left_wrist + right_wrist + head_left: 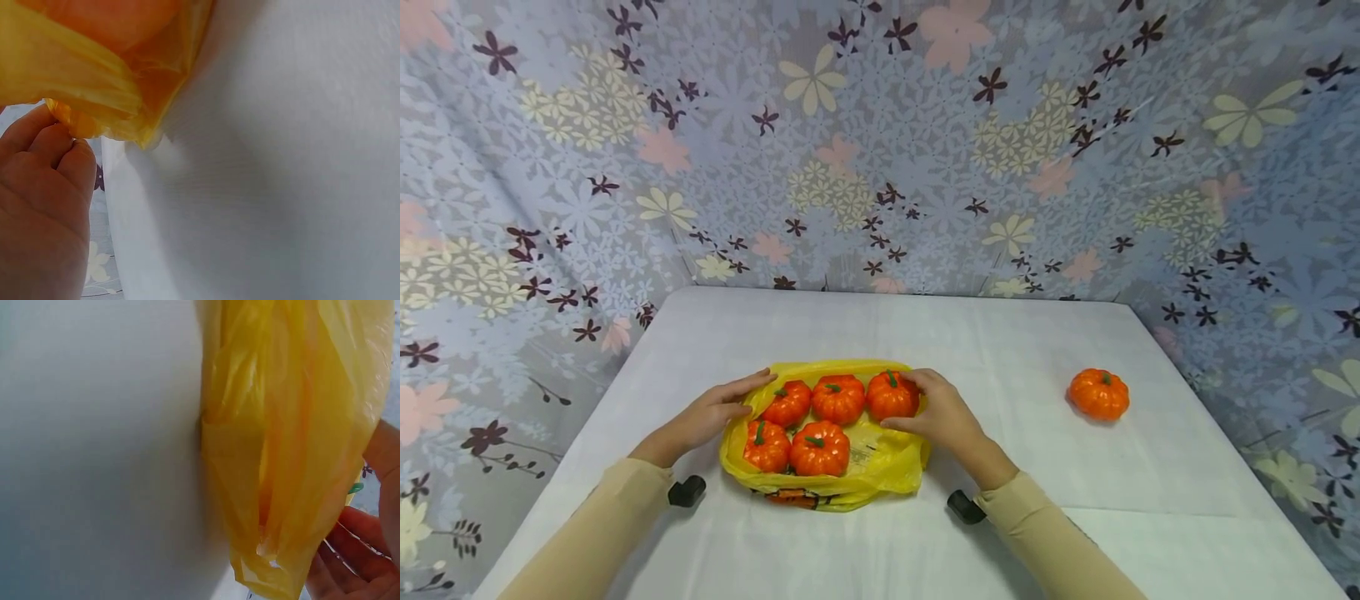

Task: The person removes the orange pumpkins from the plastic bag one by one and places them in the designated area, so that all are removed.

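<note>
An opened yellow plastic bag lies on the table with several small orange pumpkins inside, their green stems showing. At the bag's left rim, my left hand touches the plastic with fairly straight fingers, thumb apart from them. In the left wrist view, the fingertips of this hand reach the bag's edge and are partly hidden behind it. My right hand holds the back right pumpkin, fingers on its far side and thumb on its near side. In the right wrist view, the bag covers most of that pumpkin.
Another orange pumpkin sits by itself on the right of the white-covered table. Flowered cloth hangs along the back and sides. Black wrist devices sit below both hands, near the tabletop.
</note>
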{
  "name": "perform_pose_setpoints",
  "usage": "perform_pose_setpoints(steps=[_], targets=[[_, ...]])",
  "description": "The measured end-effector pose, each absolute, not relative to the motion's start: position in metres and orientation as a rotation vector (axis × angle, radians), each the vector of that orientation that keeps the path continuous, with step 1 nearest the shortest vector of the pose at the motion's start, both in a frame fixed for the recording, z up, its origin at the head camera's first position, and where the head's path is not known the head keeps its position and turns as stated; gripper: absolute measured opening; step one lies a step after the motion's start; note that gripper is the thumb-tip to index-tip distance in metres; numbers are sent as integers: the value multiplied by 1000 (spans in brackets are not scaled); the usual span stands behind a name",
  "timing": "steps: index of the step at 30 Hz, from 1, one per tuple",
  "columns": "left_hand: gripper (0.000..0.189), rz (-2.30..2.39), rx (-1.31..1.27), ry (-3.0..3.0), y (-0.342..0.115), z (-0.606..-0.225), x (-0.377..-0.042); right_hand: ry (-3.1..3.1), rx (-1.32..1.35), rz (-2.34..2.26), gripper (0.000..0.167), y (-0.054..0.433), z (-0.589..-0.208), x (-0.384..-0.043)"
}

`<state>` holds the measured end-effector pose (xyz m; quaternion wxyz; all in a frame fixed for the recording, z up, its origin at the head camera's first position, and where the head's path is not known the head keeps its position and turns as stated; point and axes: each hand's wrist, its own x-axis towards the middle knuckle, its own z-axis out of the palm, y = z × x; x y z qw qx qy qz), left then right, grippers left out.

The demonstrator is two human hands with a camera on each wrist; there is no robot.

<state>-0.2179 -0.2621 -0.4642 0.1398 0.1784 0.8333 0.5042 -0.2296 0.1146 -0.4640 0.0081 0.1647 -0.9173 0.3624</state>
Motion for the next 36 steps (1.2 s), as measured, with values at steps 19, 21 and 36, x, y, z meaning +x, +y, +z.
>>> perform_pose_setpoints(steps=[19, 21, 36], targets=[[54, 1448, 526, 2393, -258, -462, -216, -2885, 426, 1028, 80, 108, -471, -224], [54, 1448, 518, 2390, -258, -461, -215, -2861, 441, 1052, 79, 109, -471, -224], [54, 1424, 516, 2434, -259, -458, -212, -2631, 586, 1216, 72, 111, -454, -224]])
